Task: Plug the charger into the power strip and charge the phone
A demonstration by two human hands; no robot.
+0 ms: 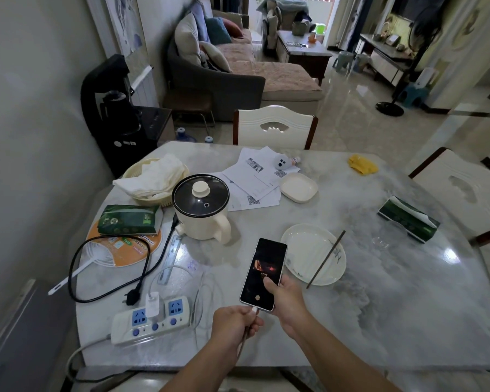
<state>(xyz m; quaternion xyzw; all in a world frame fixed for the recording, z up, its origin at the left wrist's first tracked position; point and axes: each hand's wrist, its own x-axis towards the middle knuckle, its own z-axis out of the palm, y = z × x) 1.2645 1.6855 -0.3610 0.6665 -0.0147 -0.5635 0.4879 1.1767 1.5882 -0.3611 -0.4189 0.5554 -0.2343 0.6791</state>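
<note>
Two hands: right hand point(287, 302) fingers grip phone point(263, 274) near edge; left hand point(235, 325) fingers pinch cable plug point(254, 310).
Phone: light, slick, rigid; hold sides.
Cable: limp; hold plug.

Dim indoor scene, lit mainly by daylight from the far doorway point(334, 21). Glare patches on the table point(450, 256) and floor point(359, 89). Wide-angle distortion bends edges; corners blurred, centre sharp.
</note>
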